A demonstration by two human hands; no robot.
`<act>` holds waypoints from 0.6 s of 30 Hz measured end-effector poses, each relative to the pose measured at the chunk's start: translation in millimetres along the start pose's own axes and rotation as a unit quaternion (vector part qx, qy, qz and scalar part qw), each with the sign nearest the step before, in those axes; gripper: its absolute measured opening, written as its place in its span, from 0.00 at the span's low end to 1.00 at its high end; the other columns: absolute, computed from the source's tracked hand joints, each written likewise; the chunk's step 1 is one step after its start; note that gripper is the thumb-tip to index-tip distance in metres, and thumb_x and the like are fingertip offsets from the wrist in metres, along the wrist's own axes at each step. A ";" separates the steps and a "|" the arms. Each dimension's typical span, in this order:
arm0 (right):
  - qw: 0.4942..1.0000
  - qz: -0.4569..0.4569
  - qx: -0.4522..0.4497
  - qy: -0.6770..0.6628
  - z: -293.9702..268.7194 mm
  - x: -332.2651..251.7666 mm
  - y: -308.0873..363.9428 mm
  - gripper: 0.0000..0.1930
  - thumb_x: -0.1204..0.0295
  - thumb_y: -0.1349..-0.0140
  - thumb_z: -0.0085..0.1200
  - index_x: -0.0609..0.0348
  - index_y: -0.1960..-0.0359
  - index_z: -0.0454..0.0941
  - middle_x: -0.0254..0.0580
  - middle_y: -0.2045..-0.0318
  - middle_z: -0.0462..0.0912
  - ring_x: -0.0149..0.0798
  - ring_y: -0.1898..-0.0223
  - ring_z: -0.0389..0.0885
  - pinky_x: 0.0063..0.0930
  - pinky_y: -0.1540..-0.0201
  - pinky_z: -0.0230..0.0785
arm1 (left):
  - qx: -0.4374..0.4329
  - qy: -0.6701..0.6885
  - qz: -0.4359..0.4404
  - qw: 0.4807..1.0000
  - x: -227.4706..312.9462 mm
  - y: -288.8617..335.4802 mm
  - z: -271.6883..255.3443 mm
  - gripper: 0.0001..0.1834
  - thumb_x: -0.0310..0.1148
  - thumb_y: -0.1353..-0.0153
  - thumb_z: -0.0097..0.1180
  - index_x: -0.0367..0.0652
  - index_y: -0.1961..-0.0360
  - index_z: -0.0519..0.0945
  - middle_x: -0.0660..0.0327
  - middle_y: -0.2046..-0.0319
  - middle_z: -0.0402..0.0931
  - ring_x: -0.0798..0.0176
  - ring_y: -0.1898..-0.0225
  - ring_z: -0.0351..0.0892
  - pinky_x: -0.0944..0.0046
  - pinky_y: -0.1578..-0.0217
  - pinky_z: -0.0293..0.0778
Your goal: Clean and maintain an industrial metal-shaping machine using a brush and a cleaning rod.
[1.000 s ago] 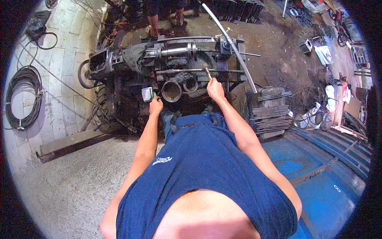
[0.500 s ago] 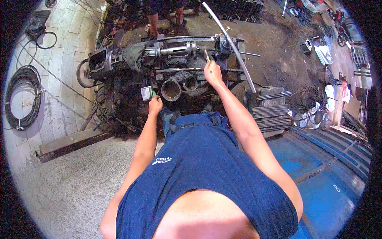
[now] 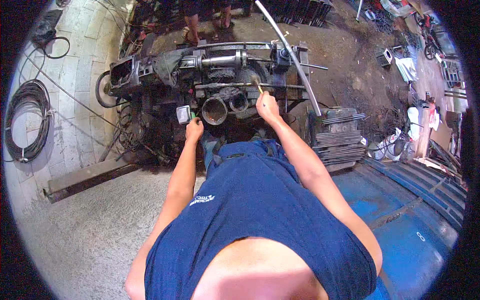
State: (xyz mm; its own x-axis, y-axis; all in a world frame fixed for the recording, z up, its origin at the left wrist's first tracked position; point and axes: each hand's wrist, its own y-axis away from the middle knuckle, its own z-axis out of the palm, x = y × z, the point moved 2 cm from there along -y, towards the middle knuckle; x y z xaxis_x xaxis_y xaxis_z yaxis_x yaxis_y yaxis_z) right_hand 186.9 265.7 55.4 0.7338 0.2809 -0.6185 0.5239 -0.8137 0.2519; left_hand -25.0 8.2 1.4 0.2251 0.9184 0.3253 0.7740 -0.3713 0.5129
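My right hand is closed around a slim brush with a yellowish handle. Its blurred tip points away from me, over the front rail of a dark, greasy machine. Behind the brush, a shiny metal shaft lies across the machine. My left hand grips the green handle of a small square object with a pale grey face; its kind is unclear. Between my hands, at the machine's near side, sit a round open can with a rusty-looking inside and a smaller round container.
A long grey bar slants over the machine's right end. Stacked metal strips stand at right, near blue metal sheets. Coiled black cable lies at left. Another person's bare feet show beyond the machine.
My right hand has drawn the brush back toward me, from beside the shaft's end to the front rail. My left hand has shifted only slightly, with the square object tilting a little.
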 end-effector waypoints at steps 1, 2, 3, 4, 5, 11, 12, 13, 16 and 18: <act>1.000 0.003 0.013 -0.003 -0.8 -1.0 4.2 0.19 0.65 0.34 0.39 0.73 0.65 0.74 0.69 0.74 0.79 0.66 0.69 0.81 0.57 0.66 0.73 | 0.003 -0.002 0.004 1.000 0.1 -0.2 -0.3 0.19 0.43 0.40 0.50 0.50 0.50 0.79 0.45 0.55 0.78 0.43 0.50 0.76 0.50 0.49 0.71; 1.000 0.006 0.026 -0.006 -2.2 -2.9 6.6 0.19 0.65 0.34 0.38 0.73 0.65 0.74 0.68 0.75 0.79 0.66 0.70 0.81 0.57 0.67 0.73 | 0.006 -0.005 0.007 1.000 0.0 -0.2 -0.5 0.19 0.43 0.40 0.50 0.50 0.50 0.79 0.45 0.55 0.78 0.43 0.50 0.76 0.50 0.49 0.71; 1.000 0.007 0.022 0.005 -2.1 -3.3 6.7 0.18 0.65 0.33 0.38 0.72 0.65 0.73 0.68 0.74 0.80 0.66 0.70 0.81 0.57 0.66 0.73 | 0.006 -0.004 0.006 1.000 -0.3 -0.1 -0.5 0.19 0.43 0.40 0.50 0.50 0.50 0.79 0.45 0.55 0.78 0.43 0.50 0.76 0.50 0.49 0.71; 1.000 0.009 0.023 0.004 -0.2 0.2 7.0 0.18 0.65 0.33 0.38 0.72 0.65 0.73 0.68 0.74 0.80 0.66 0.70 0.81 0.57 0.66 0.73 | 0.006 -0.004 0.006 1.000 -0.1 0.0 0.0 0.19 0.43 0.40 0.50 0.50 0.50 0.79 0.45 0.55 0.79 0.43 0.51 0.77 0.50 0.49 0.71; 1.000 0.004 0.015 0.021 2.1 3.2 7.2 0.18 0.65 0.33 0.38 0.71 0.65 0.72 0.67 0.74 0.80 0.65 0.70 0.81 0.57 0.66 0.73 | 0.007 -0.004 0.005 1.000 0.0 0.2 0.6 0.19 0.43 0.40 0.49 0.50 0.50 0.79 0.45 0.55 0.79 0.42 0.51 0.77 0.50 0.49 0.71; 0.999 -0.010 -0.012 0.049 5.3 12.4 9.4 0.17 0.64 0.33 0.37 0.69 0.63 0.70 0.66 0.74 0.80 0.65 0.69 0.81 0.57 0.64 0.73 | 0.014 -0.001 0.011 1.000 -3.2 0.1 2.7 0.18 0.44 0.39 0.48 0.52 0.50 0.78 0.46 0.55 0.79 0.42 0.51 0.76 0.49 0.49 0.71; 0.998 -0.010 -0.021 0.053 4.0 11.5 10.5 0.17 0.64 0.33 0.37 0.69 0.63 0.70 0.66 0.74 0.80 0.66 0.69 0.81 0.57 0.64 0.73 | 0.014 0.000 0.010 1.000 -3.7 0.1 3.1 0.18 0.44 0.39 0.48 0.52 0.50 0.78 0.46 0.55 0.79 0.42 0.51 0.76 0.49 0.49 0.71; 0.998 -0.010 -0.021 0.053 4.7 13.5 10.4 0.17 0.64 0.33 0.37 0.69 0.63 0.70 0.66 0.74 0.80 0.66 0.69 0.81 0.57 0.64 0.73 | 0.016 -0.002 0.016 1.000 -4.3 -1.2 3.0 0.18 0.44 0.39 0.48 0.52 0.50 0.78 0.46 0.55 0.79 0.42 0.51 0.76 0.49 0.49 0.71; 0.998 -0.003 -0.027 0.053 6.8 19.4 10.6 0.17 0.64 0.33 0.37 0.69 0.63 0.70 0.66 0.74 0.80 0.66 0.69 0.81 0.57 0.63 0.73 | 0.017 -0.007 0.018 1.000 -5.4 -3.1 4.8 0.18 0.44 0.38 0.47 0.52 0.50 0.78 0.46 0.55 0.78 0.42 0.51 0.76 0.49 0.50 0.71; 0.998 -0.002 -0.031 0.046 8.1 21.6 10.4 0.17 0.64 0.33 0.38 0.69 0.63 0.70 0.67 0.73 0.80 0.66 0.68 0.81 0.56 0.63 0.74 | 0.017 -0.010 0.014 1.000 -6.4 -3.0 5.2 0.18 0.44 0.38 0.47 0.52 0.50 0.78 0.46 0.55 0.78 0.42 0.51 0.76 0.49 0.50 0.72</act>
State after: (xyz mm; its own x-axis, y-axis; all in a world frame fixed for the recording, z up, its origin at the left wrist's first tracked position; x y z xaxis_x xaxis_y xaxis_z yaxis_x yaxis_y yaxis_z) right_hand 204.7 259.1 38.6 0.7664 0.3320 -0.5498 0.5508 -0.7801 0.2967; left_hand -25.7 4.2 -6.4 0.2576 0.9106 0.3233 0.7865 -0.3920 0.4773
